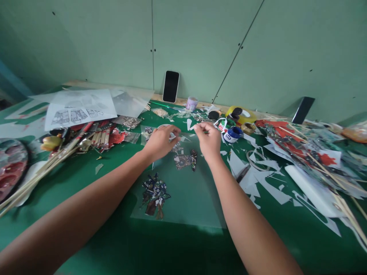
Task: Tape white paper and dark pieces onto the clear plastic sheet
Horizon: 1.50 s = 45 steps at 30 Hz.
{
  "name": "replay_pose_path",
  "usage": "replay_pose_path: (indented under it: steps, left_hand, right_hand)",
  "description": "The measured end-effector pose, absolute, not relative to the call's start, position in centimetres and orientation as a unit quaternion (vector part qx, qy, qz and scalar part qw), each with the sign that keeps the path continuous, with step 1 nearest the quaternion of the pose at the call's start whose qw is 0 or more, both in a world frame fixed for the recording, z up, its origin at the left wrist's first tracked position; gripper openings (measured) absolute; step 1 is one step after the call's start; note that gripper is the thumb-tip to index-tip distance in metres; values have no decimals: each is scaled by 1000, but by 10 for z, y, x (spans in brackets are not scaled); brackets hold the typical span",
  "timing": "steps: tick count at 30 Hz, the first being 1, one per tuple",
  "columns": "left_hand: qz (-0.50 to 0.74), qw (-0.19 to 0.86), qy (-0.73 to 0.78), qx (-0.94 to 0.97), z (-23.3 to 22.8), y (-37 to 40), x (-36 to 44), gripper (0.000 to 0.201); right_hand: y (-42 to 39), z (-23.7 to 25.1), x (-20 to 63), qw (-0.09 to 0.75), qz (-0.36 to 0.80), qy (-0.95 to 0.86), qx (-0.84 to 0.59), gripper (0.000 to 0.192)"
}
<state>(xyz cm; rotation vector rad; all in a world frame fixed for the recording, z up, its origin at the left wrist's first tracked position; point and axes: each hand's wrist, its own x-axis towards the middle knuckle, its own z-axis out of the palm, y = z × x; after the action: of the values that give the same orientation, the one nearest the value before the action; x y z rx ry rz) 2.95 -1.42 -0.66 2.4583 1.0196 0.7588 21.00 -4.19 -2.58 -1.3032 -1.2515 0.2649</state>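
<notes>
My left hand [161,142] hovers over the far part of a clear plastic sheet [197,202], fingers loosely curled and thumb apart from them, with nothing visible between. My right hand [208,140] has thumb and fingertips pinched together; what they hold, if anything, is too small to tell. A white scrap [189,124] shows just beyond those fingertips. Between the hands, a patterned cut-out piece [182,162] lies beside a narrow dark piece [194,160] on the sheet. Nearer to me is a larger dark-blue and brown patterned cut-out figure [155,194]. My left hand partly hides other small pieces.
A paint palette [13,164], thin wooden sticks [54,164] and printed drawings [82,107] are at left. Behind my right hand stand a blue paint jar [233,134] and yellow tape [243,114]. White scraps [265,183] surround a pen [243,173]. A phone [171,86] leans on the wall.
</notes>
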Motion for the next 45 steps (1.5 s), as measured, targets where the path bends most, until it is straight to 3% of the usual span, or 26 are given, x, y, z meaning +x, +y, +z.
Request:
replay_pose_path:
  steps: [4, 8, 31, 36, 39, 45]
  left_hand:
    - [148, 124, 177, 965, -9, -29, 41, 31]
    - [85, 72, 154, 982, -8, -39, 50, 30]
    - [38, 92, 292, 951, 10, -49, 42, 15]
    - [74, 92, 293, 949, 18, -35, 29, 23]
    - [102, 65, 406, 906, 30, -10, -1, 29]
    - [4, 38, 533, 845, 34, 25, -48, 36]
  right_hand:
    - [-33, -30, 218, 701, 189, -381, -573, 25]
    - [-30, -31, 218, 731, 229, -326, -554, 20]
    - [-40, -29, 206, 596, 288, -453, -597, 22]
    - [-42, -35, 201, 550, 241, -526, -602, 19]
    - [-46, -39, 193, 508, 172, -575, -617, 16]
    - [-50, -39, 172, 426, 36, -725, -540, 12]
